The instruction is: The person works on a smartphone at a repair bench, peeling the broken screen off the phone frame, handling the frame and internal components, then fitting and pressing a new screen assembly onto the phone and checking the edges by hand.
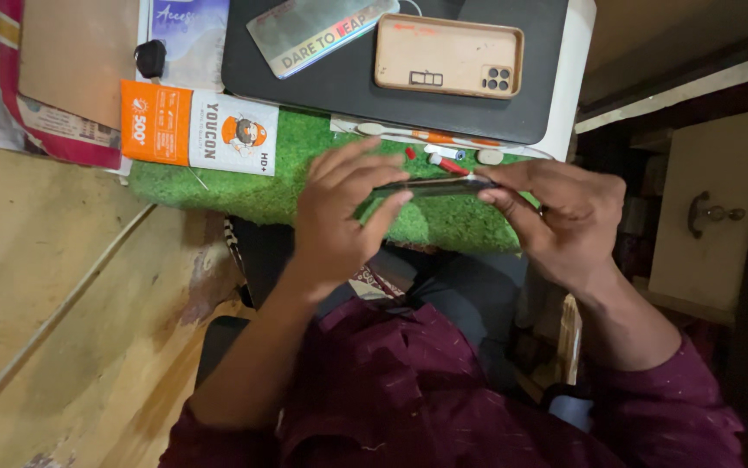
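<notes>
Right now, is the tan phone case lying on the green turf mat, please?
No, the tan phone case lies on the dark flat slab beyond the green turf mat, not on the mat.

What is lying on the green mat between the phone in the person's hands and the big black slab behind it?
In the head view, between the held phone and the black slab lie small tools on the green mat: a white-and-orange stick, a red-tipped piece and a white pick.

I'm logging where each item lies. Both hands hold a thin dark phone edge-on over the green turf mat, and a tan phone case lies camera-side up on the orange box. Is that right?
Not quite. The head view shows the tan phone case lying on the black pad, not on the orange box. The rest holds: left hand and right hand hold the thin dark phone over the green turf mat.
</notes>
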